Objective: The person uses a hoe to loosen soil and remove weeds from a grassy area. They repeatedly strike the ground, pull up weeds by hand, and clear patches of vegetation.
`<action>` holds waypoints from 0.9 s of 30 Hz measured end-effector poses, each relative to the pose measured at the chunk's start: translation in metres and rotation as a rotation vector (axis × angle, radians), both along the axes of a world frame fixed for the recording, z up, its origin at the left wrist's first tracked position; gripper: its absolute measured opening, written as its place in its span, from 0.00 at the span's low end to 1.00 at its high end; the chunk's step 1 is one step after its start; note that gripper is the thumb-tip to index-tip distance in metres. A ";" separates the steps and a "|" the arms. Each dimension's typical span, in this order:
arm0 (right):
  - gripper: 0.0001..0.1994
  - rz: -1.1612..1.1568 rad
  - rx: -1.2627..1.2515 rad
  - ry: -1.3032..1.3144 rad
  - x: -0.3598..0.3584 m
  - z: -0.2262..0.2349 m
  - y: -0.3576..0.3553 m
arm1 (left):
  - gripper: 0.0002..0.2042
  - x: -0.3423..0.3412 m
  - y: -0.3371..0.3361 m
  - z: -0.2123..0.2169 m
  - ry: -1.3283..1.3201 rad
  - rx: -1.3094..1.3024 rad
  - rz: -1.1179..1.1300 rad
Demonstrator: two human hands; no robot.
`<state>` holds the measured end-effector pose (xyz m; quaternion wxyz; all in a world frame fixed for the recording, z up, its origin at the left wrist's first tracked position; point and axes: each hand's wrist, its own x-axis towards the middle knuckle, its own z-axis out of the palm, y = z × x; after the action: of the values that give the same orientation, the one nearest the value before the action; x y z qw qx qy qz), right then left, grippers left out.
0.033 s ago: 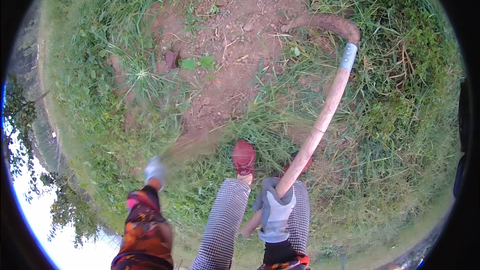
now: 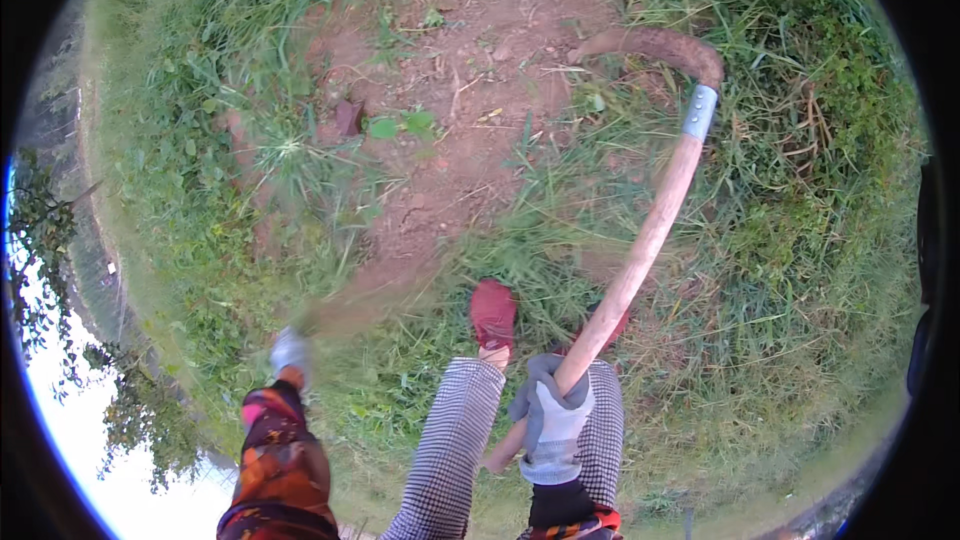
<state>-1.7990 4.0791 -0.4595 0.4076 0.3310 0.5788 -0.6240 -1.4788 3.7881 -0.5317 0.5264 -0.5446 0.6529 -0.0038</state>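
"As grass (image 2: pixel 790 290) spreads around the gloved right hand (image 2: pixel 555 422), where's the hook-headed tool (image 2: pixel 658 212)?"
"In that hand, gripped by its wooden handle (image 2: pixel 622 285), head (image 2: pixel 668 45) well ahead."
"And the left hand (image 2: pixel 291 352)?"
"Blurred; I can't tell its state. Ahead of it, rightward, small green leaves (image 2: pixel 419 122) show against bare soil (image 2: pixel 485 160)."

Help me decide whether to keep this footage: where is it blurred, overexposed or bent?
Head view: left hand smeared, likely by motion; head view: right hand and hooked tool fairly sharp; head view: sky at lower left blown out white; head view: the grass edge curves at far left.
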 end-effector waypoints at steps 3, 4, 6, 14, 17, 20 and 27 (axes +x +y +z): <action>0.10 -0.043 0.000 -0.097 -0.004 0.005 -0.006 | 0.13 0.145 -0.062 0.158 -0.321 -0.298 0.148; 0.10 -0.060 0.007 -0.156 -0.002 0.008 -0.010 | 0.14 0.164 -0.068 0.208 -0.438 -0.399 0.208; 0.09 -0.045 -0.013 -0.144 0.001 0.007 -0.014 | 0.14 0.236 -0.081 0.261 -0.504 -0.482 0.096; 0.09 -0.026 0.035 -0.135 0.002 -0.002 -0.013 | 0.17 -0.103 -0.022 0.032 0.202 0.194 -0.522; 0.09 0.010 0.079 -0.107 0.007 -0.006 -0.006 | 0.16 -0.207 -0.008 -0.037 0.393 0.336 -0.729; 0.10 0.005 -0.006 -0.146 0.005 -0.004 -0.008 | 0.27 -0.267 -0.025 -0.084 0.416 0.360 -0.768; 0.08 0.192 0.015 -0.178 0.010 -0.008 0.015 | 0.31 -0.287 -0.026 -0.133 0.244 0.348 -0.294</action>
<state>-1.7890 4.0941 -0.4676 0.5127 0.3312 0.5739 -0.5460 -1.7658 3.7622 -0.6646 0.5234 -0.3414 0.7746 0.0976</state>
